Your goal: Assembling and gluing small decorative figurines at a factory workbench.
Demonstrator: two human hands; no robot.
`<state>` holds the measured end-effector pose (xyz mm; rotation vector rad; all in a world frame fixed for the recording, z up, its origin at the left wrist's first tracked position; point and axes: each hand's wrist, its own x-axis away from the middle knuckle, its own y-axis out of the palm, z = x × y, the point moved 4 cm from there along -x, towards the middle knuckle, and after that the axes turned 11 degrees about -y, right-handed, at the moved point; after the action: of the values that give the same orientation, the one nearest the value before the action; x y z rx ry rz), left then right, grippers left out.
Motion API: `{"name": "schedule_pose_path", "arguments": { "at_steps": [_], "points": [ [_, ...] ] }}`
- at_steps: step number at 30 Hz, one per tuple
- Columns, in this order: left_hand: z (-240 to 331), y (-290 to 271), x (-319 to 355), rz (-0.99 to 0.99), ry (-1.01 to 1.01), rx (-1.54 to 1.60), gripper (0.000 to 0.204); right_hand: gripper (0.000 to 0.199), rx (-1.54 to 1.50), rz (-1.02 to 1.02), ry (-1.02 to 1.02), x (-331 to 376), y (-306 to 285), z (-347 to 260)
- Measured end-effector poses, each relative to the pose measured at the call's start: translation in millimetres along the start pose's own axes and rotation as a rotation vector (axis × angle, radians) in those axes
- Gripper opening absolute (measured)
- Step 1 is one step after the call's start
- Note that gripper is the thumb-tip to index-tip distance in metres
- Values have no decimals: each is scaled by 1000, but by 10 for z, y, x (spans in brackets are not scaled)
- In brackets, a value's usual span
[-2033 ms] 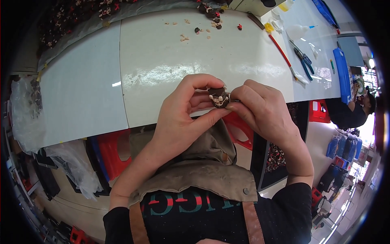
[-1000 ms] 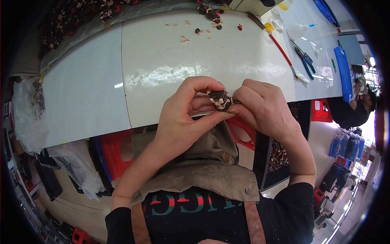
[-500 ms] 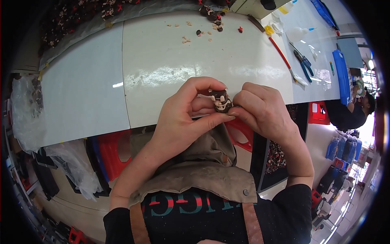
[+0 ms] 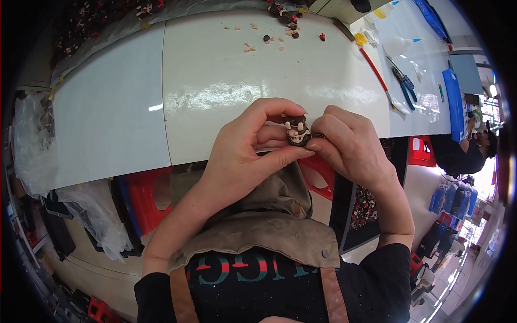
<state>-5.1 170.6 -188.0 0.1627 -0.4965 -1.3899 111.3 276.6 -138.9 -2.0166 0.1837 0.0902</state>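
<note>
Both hands meet over the near edge of the white worktop (image 4: 226,81). The left hand (image 4: 245,156) pinches a small brown and cream figure (image 4: 297,131) between thumb and fingers, and the right hand (image 4: 350,148) touches the same figure from the other side. Small crumbs and dark pieces (image 4: 280,29) lie near the far edge. At the far right corner lie a red stick (image 4: 374,70) and blue-handled pliers (image 4: 401,81) (close together, not touching). A grey apron (image 4: 258,231) covers the person's chest.
</note>
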Motion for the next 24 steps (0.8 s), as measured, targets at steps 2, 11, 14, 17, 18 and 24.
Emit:
{"name": "schedule_pose_path", "arguments": {
  "at_steps": [2,11,14,17,18,24],
  "points": [
    [-1,3,2,-2,2,-18,46,18,-19,-3,-14,18,19,13],
    [-2,14,4,26,26,-16,46,14,-85,2,-1,45,17,1],
    [4,26,1,50,82,-64,46,12,-124,8,35,56,31,0],
    [-10,24,2,80,119,-113,46,11,-159,6,69,67,45,-5],
    [-20,29,-1,79,118,-113,46,10,-172,0,88,73,50,-5],
    [-29,27,-5,115,188,-183,46,10,-156,-18,111,81,55,-23]
  ]
}}
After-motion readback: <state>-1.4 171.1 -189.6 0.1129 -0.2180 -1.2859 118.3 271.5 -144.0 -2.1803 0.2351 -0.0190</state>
